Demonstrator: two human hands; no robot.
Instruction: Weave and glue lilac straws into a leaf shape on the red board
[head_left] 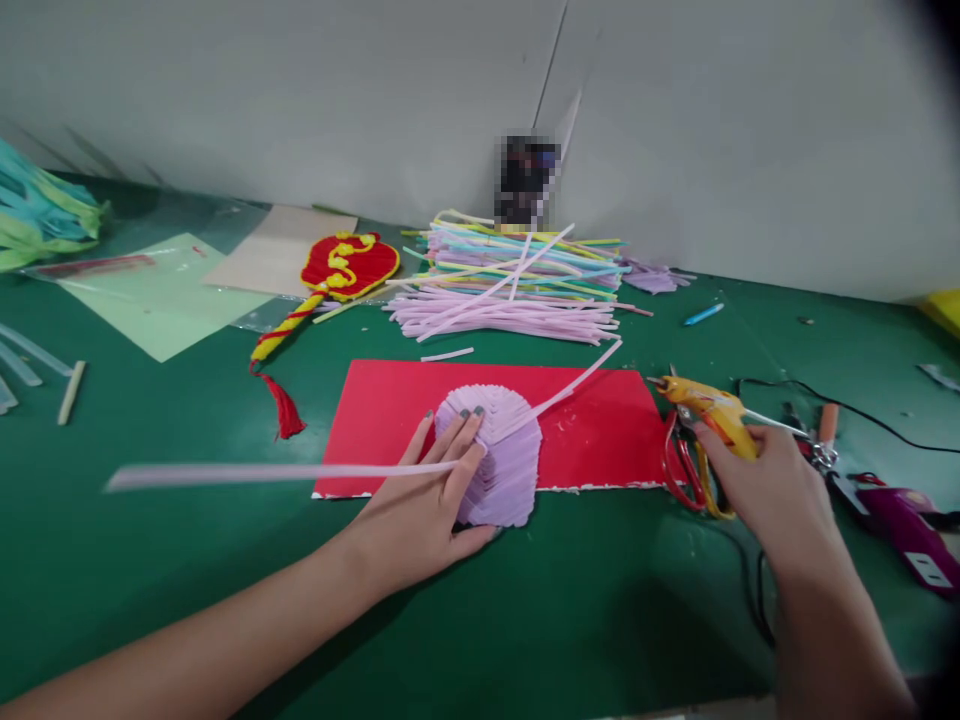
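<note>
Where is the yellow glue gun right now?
In the head view, the glue gun lies at right, under the right hand, beside the red sheet and scissors.

The left hand (427, 505) lies flat on a lilac fan-shaped piece (506, 470), fingers pressing a long lilac strip (262, 475) that runs out toward 9 o'clock. The piece sits on a red sheet (600, 420) on the green worktop (600, 600). At 3 o'clock, the right hand (772, 490) grips a yellow glue gun (709, 405). A pile of pastel strips (517, 285) lies at 12 o'clock.
</note>
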